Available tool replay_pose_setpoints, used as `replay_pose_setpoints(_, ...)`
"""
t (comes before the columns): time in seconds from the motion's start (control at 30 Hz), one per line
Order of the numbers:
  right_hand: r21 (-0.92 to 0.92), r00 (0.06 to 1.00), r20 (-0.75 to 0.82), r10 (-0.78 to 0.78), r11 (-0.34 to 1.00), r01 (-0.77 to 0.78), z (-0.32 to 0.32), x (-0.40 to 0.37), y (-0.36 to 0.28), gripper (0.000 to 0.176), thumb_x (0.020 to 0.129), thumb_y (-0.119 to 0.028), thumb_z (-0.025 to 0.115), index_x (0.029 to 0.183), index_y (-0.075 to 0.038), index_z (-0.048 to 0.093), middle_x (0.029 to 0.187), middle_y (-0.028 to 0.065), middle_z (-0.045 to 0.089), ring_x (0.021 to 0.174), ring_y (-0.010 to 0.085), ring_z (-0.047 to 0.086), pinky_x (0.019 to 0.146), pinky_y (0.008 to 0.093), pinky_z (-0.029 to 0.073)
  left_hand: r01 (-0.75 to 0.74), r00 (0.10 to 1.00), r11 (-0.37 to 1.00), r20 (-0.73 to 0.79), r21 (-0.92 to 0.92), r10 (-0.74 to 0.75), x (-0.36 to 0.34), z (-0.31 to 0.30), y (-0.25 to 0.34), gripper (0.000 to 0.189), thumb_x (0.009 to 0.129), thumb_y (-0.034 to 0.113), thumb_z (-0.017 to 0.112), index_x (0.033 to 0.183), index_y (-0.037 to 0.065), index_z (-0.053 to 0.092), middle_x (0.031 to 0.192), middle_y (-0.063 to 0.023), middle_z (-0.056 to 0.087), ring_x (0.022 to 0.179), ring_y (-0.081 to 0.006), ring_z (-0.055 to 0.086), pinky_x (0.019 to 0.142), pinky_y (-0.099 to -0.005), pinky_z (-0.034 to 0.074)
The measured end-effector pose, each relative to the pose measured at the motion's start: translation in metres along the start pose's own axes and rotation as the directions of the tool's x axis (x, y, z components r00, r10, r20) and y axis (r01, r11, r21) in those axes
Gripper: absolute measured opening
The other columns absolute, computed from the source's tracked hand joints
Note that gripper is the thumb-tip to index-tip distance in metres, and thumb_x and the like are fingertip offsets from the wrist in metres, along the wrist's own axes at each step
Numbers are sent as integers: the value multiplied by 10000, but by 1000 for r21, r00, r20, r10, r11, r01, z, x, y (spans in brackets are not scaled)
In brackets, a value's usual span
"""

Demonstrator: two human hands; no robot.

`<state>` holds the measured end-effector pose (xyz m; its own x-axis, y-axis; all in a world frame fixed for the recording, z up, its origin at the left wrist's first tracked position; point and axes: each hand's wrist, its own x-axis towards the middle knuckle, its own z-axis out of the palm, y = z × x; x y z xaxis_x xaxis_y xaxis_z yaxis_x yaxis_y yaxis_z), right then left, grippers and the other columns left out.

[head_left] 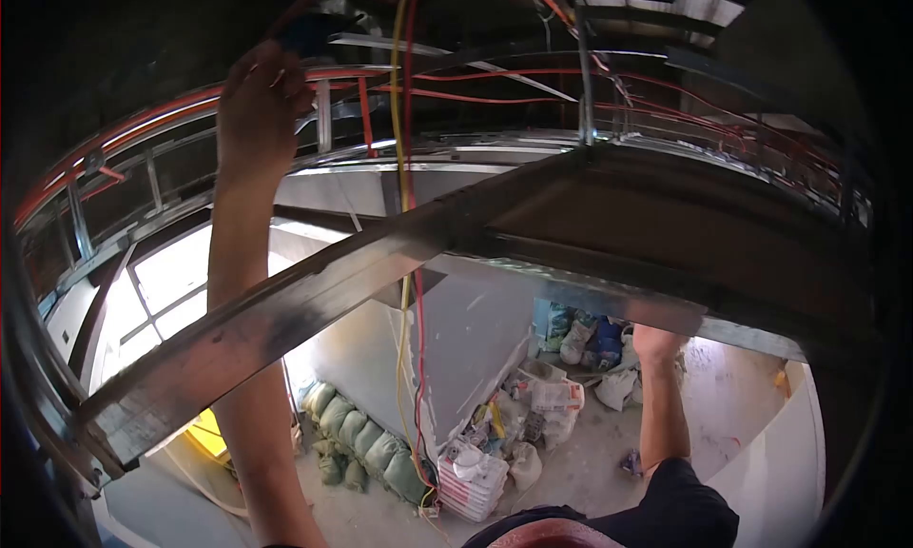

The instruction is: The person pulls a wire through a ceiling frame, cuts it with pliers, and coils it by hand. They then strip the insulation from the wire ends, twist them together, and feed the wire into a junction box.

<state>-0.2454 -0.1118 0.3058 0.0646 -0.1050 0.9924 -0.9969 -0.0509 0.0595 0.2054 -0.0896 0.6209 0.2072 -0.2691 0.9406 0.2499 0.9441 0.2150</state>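
My left hand [259, 106] is raised high into the dark ceiling space, its fingers curled closed. A dark bluish thing [309, 34] shows at its fingertips; I cannot tell what it is. The forearm passes behind a wide metal beam [285, 315] that slants across the view. Lower right, my right hand [663, 341] grips the edge of a metal ceiling channel [580, 296], with part of the fingers hidden behind it. A yellow cable [397, 110] and a red cable [409, 129] hang down between my arms.
Orange-red conduits [495, 74] run across the ceiling frame. Far below, green sacks [357, 434] line a wall on the floor. White bags [552, 401] and a striped stack [471, 481] lie beside the grey partition [475, 348]. A bright window [166, 282] is at left.
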Motion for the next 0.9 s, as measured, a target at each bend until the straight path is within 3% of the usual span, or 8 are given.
replay_pose_setpoints(0.1, 394, 999, -31, 18, 919, -4, -6, -14, 10, 326, 939, -50, 587, 1260, -78, 539, 1203, 31, 593, 1077, 168, 572, 1003, 371, 443, 30, 999, 1000, 15, -8, -30, -6, -1, -1, 159, 996, 127, 567, 1139, 55, 568, 889, -55, 606, 717, -131, 541, 562, -267, 429)
replay_pose_setpoints(0.23, 951, 929, 104, 356, 237, -198, -95, 29, -36, 78, 894, -2, 613, 955, -18, 659, 976, 106, 672, 833, 205, 632, 744, 377, 549, 106, 992, 992, -58, -67, -110, -20, 11, 5, 202, 1005, 166, 573, 1176, 61, 547, 878, -41, 598, 689, -94, 514, 549, -250, 408)
replay_pose_setpoints(0.43, 943, 945, -290, -149, 127, 309, -149, 34, -2, 367, 919, -196, 680, 1247, -88, 554, 1115, 122, 634, 910, 168, 642, 771, 359, 561, 122, 992, 991, -51, 57, -119, -36, 30, 5, 189, 1028, 190, 545, 1158, 53, 543, 867, -15, 580, 646, -71, 481, 522, -215, 380)
replay_pose_setpoints(0.53, 948, 922, 314, 226, -29, -316, -105, -30, 46, 348, 972, -255, 611, 1272, -86, 563, 1265, 86, 601, 1085, 176, 602, 922, 369, 510, 134, 991, 982, -46, 136, -129, -36, 34, -9, 196, 1038, 217, 527, 1138, 50, 545, 853, -13, 572, 602, -63, 467, 495, -207, 366)
replay_pose_setpoints(0.6, 816, 768, 536, 350, -446, -366, -67, -57, 80, 370, 1011, -300, 546, 1317, -91, 545, 1327, 46, 578, 1185, 174, 557, 1019, 362, 457, 103, 994, 933, -3, 346, -109, -39, 42, -9, 206, 1045, 233, 507, 1131, 49, 535, 828, -15, 564, 575, -60, 469, 479, -204, 378)
replay_pose_setpoints(0.73, 705, 499, 701, 510, -386, -595, -39, -100, 89, 357, 1025, -327, 506, 1281, -92, 587, 1277, 49, 609, 1180, 212, 559, 1021, 368, 445, 31, 999, 986, 16, 163, -34, -46, 54, -9, 220, 1046, 236, 501, 1143, 39, 523, 796, -23, 565, 556, -59, 496, 443, -209, 423)
replay_pose_setpoints(0.8, 488, 470, 779, 415, 68, -870, -65, -71, 30, 275, 1002, -255, 560, 1184, -65, 640, 1158, 70, 665, 1095, 205, 605, 965, 371, 478, -9, 999, 971, 42, 237, -1, -45, 51, -7, 212, 1045, 227, 503, 1144, 41, 522, 798, -25, 567, 558, -57, 501, 436, -211, 421)
replay_pose_setpoints(0.9, 673, 669, 740, -71, 108, -732, -93, -35, -53, 192, 914, -58, 662, 1104, -33, 653, 1050, 95, 696, 969, 194, 663, 862, 341, 522, -20, 999, 974, 36, 225, 12, -55, 62, -3, 177, 1046, 204, 499, 1125, 47, 517, 796, -29, 566, 557, -49, 509, 423, -211, 425)
